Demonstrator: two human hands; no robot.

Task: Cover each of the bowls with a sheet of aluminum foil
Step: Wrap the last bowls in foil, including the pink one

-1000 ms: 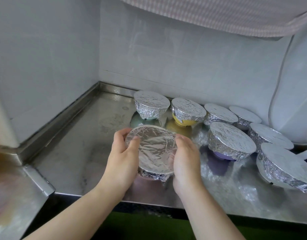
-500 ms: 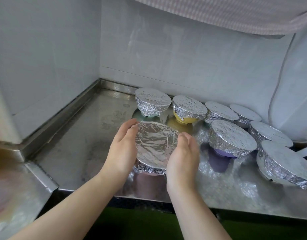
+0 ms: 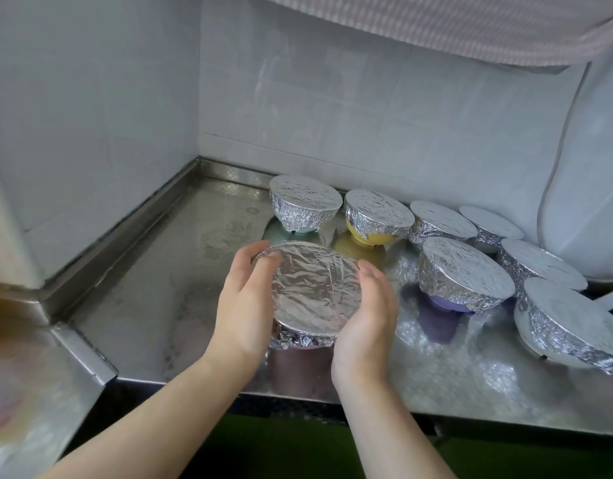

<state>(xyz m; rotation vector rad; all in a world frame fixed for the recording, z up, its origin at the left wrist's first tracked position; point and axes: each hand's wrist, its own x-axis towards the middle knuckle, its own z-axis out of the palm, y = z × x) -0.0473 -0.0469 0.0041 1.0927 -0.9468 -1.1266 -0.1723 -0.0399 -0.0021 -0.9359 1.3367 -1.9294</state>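
A foil-covered bowl is held between both hands just above the steel counter, near its front edge. My left hand cups its left side, fingers curved along the foil rim. My right hand cups its right side the same way. The foil lies wrinkled over the top and crimped down the wall. Behind it stand a green bowl and a yellow bowl, both under foil. To the right a purple bowl is also foil-covered.
Several more foil-covered bowls crowd the right side of the counter. A white appliance with a cord stands at the far right. Tiled walls close the back and left. A raised steel ledge borders the front left.
The held bowl has moved slightly away from me and to the right, with both hands sliding around its rim. The other bowls have not moved.
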